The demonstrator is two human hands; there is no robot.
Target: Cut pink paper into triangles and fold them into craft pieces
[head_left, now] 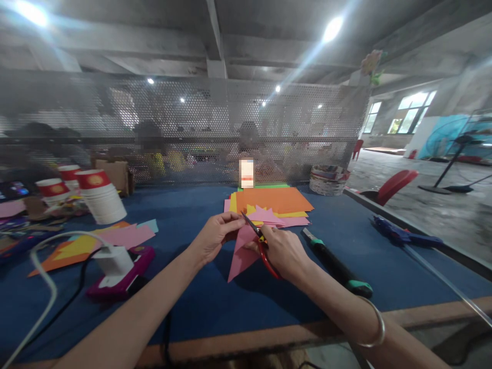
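Red-handled scissors (271, 262) are gripped in my right hand (286, 251), their dark blades pointing up and left across a piece of pink paper (243, 256). My left hand (219, 230) pinches the top left of that pink paper between thumb and fingers, close to the blade tips. The paper's lower part tapers to a point above the blue table. Just beyond both hands, pink and yellow cut-paper points (265, 214) lie on a stack of coloured sheets with orange paper (274, 200) on top.
A black-and-green utility knife (338, 266) and a blue glue gun (400, 233) lie at right. At left are a purple power strip (115, 279), paper scraps (123, 236) and stacked paper cups (102, 197). A woven basket (329, 180) stands before the perforated metal screen (184, 113).
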